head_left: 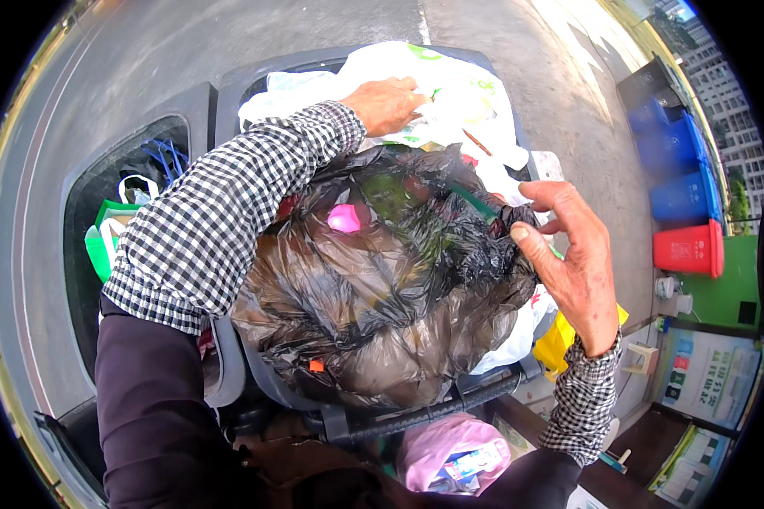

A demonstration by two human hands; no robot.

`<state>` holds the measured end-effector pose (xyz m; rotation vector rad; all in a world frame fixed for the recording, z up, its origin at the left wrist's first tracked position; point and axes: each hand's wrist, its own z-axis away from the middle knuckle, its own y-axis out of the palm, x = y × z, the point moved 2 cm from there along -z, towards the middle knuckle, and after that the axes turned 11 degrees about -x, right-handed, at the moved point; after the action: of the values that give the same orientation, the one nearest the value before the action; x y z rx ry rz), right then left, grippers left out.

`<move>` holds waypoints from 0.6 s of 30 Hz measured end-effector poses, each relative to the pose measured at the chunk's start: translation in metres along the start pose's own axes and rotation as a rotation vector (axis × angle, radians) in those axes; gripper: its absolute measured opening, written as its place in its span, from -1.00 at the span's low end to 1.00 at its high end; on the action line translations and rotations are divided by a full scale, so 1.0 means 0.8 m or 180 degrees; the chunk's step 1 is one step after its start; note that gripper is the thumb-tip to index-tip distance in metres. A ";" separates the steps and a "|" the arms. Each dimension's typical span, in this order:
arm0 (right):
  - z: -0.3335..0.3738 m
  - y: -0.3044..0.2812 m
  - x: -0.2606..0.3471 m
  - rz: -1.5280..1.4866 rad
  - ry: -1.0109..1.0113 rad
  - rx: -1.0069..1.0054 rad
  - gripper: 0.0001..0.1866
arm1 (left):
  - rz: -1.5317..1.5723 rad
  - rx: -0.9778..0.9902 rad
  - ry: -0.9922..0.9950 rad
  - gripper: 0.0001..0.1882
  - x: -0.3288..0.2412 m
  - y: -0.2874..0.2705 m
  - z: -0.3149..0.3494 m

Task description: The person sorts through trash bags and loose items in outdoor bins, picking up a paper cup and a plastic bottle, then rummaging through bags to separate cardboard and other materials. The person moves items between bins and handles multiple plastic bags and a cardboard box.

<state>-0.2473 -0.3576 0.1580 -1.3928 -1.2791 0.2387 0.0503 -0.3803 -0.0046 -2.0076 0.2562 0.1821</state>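
A dark grey bin (477, 59), heaped past its rim, stands squarely before you, its black handle bar (437, 416) along the edge nearest your body. A second grey bin (199, 127) sits just to its left; off to the right, a row of blue bins (681, 199) ends in a red bin (689, 248).

A large, thin black plastic bag (356, 288) fills the near part of the bin in front of you, bulging and wrinkled. Its long axis runs broadly from left to right, tilted up toward the far right; the darkest, most tightly crumpled folds point to your right hand (575, 246), and the smoother bulge faces your body. Which end is the mouth, you cannot tell.

White plastic bags (356, 66) lie beyond it and along its right side. A pink bag (423, 450) sits below the handle bar, a green-and-white bag (100, 242) in the left bin.

Your bare hands are well apart. The right has its thumb at the black bag's right edge; whether it pinches the plastic cannot be told. Your left hand (386, 106) reaches over the white bags, its grip unclear.

Smallest: a bright pink piece (345, 218) and an orange scrap (317, 366), both on the black bag.
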 end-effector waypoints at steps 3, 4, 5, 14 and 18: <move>0.027 0.027 -0.005 0.0851 -0.0757 0.0148 -0.44 | -0.0216 0.0200 -0.0096 -0.63 0.012 0.002 -0.002; 0.032 0.034 -0.018 0.1009 -0.0792 0.0141 -0.36 | -0.0186 0.0243 -0.0124 -0.62 0.008 0.007 -0.008; 0.039 0.048 -0.032 0.1075 -0.0562 0.0117 -0.33 | -0.0156 0.0349 -0.0105 -0.61 0.006 0.015 -0.011; 0.021 0.122 -0.133 0.0386 -0.0361 0.0334 -0.30 | 0.0934 -0.0235 -0.0245 -0.36 0.047 -0.003 0.009; 0.034 0.101 -0.167 0.0435 -0.0097 0.0450 -0.32 | 0.0958 -0.0307 -0.0333 -0.37 -0.011 -0.053 0.016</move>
<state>-0.2758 -0.4229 0.0161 -1.3606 -1.1699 0.4369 0.0529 -0.3497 0.0284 -2.0394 0.4903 0.4965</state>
